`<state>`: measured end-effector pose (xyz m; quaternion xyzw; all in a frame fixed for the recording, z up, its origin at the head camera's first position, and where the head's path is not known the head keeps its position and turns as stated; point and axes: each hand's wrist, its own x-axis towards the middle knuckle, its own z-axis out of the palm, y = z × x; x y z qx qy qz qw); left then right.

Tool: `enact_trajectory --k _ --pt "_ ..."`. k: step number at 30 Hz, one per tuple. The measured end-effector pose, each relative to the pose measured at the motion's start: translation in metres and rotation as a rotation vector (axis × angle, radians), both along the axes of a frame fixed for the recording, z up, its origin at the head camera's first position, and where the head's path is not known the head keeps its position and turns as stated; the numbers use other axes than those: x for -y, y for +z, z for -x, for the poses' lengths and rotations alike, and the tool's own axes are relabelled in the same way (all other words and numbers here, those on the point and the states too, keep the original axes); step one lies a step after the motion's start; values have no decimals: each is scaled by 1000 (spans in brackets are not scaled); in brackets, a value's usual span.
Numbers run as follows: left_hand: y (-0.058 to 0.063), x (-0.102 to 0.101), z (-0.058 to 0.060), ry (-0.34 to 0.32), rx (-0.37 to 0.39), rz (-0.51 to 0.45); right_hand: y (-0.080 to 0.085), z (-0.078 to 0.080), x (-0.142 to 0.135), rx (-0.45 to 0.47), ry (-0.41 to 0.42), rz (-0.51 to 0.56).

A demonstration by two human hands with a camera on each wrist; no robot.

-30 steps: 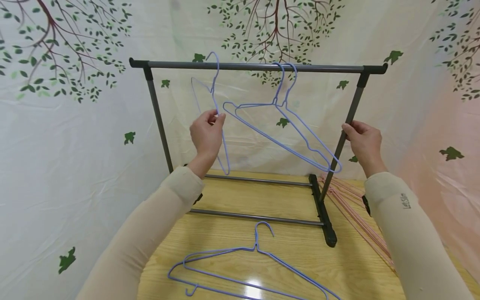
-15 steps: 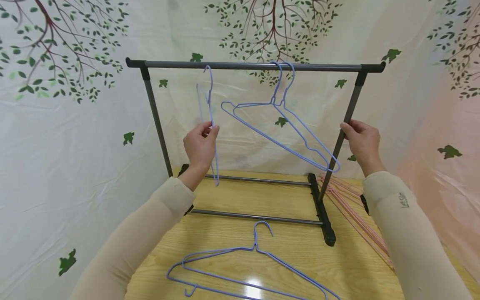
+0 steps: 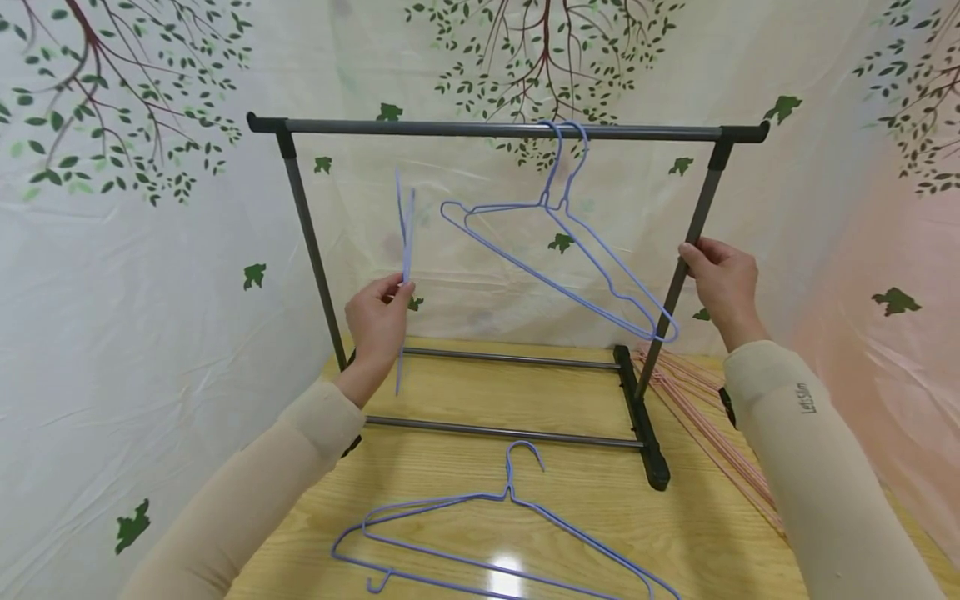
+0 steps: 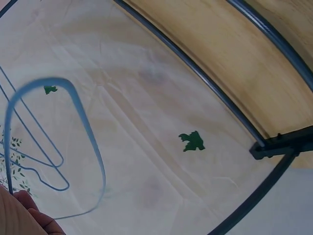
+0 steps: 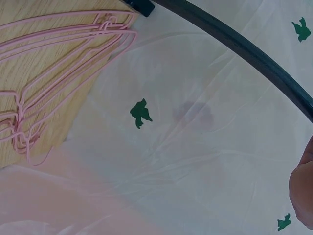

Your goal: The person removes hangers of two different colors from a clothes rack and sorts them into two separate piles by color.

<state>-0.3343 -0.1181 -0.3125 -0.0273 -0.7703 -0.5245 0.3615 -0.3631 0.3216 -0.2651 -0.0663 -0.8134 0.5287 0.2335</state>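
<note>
My left hand pinches a blue wire hanger by its side, below the rack's top rail and apart from it. The hanger is turned almost edge-on in the head view; in the left wrist view its rounded wire end looks blurred. With my right hand I grip the right post of the dark garment rack, thumb in front. Two more blue hangers hang from the rail right of its middle. Only part of the right hand shows in the right wrist view.
Several blue hangers lie overlapped on the wooden table in front of the rack. A pile of pink hangers rests to the right, behind the rack's black foot. A leaf-patterned curtain surrounds the table.
My left hand has moved down and left with the hanger, whose hook was up at the rail and is now below it. The right hand stays on the post.
</note>
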Motion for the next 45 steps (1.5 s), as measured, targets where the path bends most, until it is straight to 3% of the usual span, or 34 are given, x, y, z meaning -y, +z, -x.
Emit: enact_trajectory --k 13,22,40,45 --pt "-19 23 -1 44 26 45 -1 1 0 -4 2 14" --pt "-25 40 0 82 41 99 0 0 1 -17 5 18" --pt "-41 57 -4 -159 177 159 -1 0 0 -8 6 21" --pt "-44 61 -6 -223 245 175 -1 -1 0 -11 10 27"
